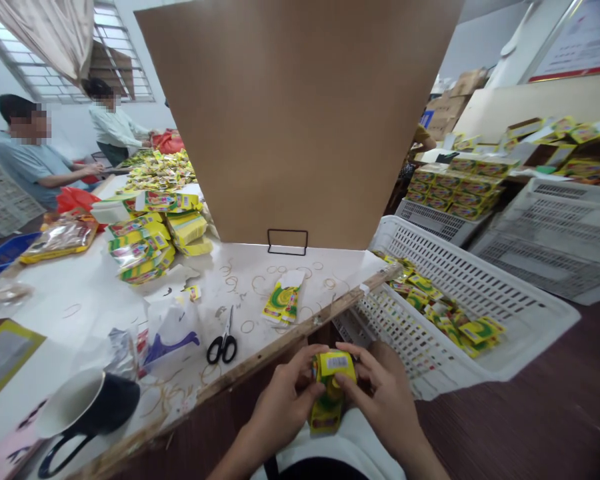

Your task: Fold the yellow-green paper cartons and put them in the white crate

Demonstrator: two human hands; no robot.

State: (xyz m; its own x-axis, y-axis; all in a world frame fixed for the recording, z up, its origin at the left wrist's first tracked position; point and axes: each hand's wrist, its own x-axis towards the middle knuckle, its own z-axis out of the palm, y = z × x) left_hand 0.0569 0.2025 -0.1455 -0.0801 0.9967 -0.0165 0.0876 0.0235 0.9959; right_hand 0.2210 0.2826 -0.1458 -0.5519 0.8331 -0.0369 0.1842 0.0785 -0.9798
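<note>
Pack (331,403), lower centre of frame, held between left hand (289,395) and right hand (380,385); long axis near-vertical; barcode (337,363) end toward frame top.

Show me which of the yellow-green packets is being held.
It's the packet over the lap, between the left hand and right hand, its barcode showing. Other packets lie on the table or in the white crate.

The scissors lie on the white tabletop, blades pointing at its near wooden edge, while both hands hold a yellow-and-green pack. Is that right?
Not quite: in the head view the blades of the scissors point away from the wooden edge. The left hand and right hand do hold the pack.
</note>
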